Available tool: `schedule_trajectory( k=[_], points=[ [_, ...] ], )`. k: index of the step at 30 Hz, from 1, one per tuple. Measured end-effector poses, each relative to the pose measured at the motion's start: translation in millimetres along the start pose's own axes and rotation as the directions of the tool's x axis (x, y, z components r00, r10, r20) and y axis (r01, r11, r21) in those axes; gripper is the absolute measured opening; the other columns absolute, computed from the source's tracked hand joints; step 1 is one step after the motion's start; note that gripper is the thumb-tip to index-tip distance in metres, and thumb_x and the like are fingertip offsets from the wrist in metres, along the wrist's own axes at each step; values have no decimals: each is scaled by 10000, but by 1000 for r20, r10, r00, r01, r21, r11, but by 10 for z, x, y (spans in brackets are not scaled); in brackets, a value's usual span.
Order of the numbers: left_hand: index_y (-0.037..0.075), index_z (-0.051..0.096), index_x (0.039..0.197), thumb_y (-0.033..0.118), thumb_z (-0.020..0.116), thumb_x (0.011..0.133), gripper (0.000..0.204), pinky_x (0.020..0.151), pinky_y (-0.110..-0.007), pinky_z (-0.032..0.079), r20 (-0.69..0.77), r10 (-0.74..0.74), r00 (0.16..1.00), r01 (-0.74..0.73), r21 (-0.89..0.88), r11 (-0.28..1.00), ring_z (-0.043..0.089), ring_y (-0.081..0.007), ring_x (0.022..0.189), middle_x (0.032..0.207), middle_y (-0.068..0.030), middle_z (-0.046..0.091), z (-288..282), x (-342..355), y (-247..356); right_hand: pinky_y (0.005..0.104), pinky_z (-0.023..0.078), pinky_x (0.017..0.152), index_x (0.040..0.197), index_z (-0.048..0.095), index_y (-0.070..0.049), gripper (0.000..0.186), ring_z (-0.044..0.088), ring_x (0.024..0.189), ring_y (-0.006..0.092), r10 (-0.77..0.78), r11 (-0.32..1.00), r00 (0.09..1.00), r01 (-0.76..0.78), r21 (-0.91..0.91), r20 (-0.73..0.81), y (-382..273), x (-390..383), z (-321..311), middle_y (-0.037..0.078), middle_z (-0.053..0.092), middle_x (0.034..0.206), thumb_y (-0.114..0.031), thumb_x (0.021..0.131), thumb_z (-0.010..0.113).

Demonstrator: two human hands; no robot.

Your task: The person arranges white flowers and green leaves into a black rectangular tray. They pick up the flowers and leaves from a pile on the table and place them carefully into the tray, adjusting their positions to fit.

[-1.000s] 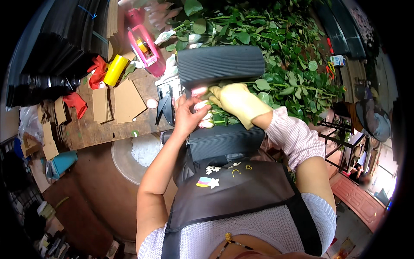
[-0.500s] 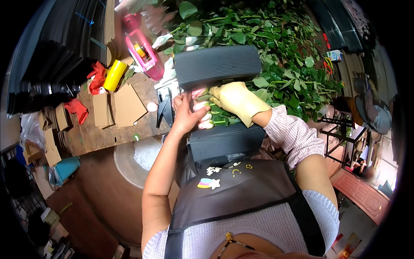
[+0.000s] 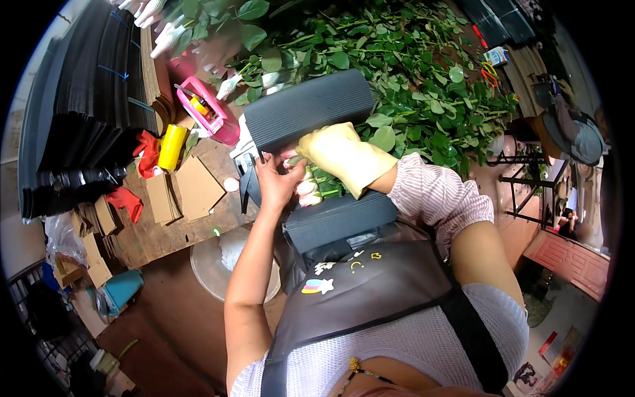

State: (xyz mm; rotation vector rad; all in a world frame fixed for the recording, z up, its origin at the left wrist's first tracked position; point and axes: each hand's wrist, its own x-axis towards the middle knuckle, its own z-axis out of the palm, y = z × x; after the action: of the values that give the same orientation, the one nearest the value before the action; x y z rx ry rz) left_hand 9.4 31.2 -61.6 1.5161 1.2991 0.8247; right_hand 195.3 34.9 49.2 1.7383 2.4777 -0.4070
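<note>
Several pink roses (image 3: pixel 307 188) lie side by side, blooms leftward and stems rightward, between two flaps of a dark ribbed wrapper. The far flap (image 3: pixel 309 109) stands tilted beyond my hands, and the near flap (image 3: pixel 340 221) lies against my apron. Bare, my left hand (image 3: pixel 276 184) has its thumb and fingers around the uppermost bloom. My right hand (image 3: pixel 347 155), in a pale yellow glove, curls over that same rose just behind its head; its fingertips are partly hidden. A black-handled tool with a silver metal body (image 3: pixel 247 173) sits just left of my left hand.
Leafy rose stems (image 3: pixel 423 99) pile up across the back of the table. At left are a pink tape dispenser (image 3: pixel 205 109), a yellow roll (image 3: pixel 172 147), cardboard pieces (image 3: pixel 197 188) and stacked dark sheets (image 3: pixel 92 106). A round basin (image 3: pixel 206 264) stands below the table edge.
The view has turned slightly. My right hand has shifted left along the rose toward its bloom, and the far flap has tilted more. My left hand stays at the blooms.
</note>
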Motion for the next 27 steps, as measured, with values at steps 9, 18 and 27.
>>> schedule_trajectory(
  k=[9,18,27],
  points=[
    [-54,751,1025,237,879,763,412,1024,-410,432,19,-2,1000,1,73,997,505,-321,1184,1215,-182,554,0,-54,-152,458,613,635,931,781,-91,160,781,798,292,-86,995,992,80,-63,-96,-4,87,292,160,775,858,-194,817,737],
    [23,788,1076,398,867,784,482,1151,-446,350,36,-82,996,73,204,976,447,-393,1330,1329,-240,533,-26,-63,-4,393,552,924,1175,729,-121,263,711,1010,273,281,921,721,-18,389,-633,241,-564,-912,98,750,1089,-306,1018,627],
    [-4,708,985,26,808,825,192,656,-264,517,75,54,996,-53,-3,999,593,-78,702,885,-17,722,-56,-19,116,347,473,1105,1326,647,-10,338,626,1275,259,343,476,879,142,868,-332,1131,-456,-784,148,668,1369,-70,1001,576]
  ],
)
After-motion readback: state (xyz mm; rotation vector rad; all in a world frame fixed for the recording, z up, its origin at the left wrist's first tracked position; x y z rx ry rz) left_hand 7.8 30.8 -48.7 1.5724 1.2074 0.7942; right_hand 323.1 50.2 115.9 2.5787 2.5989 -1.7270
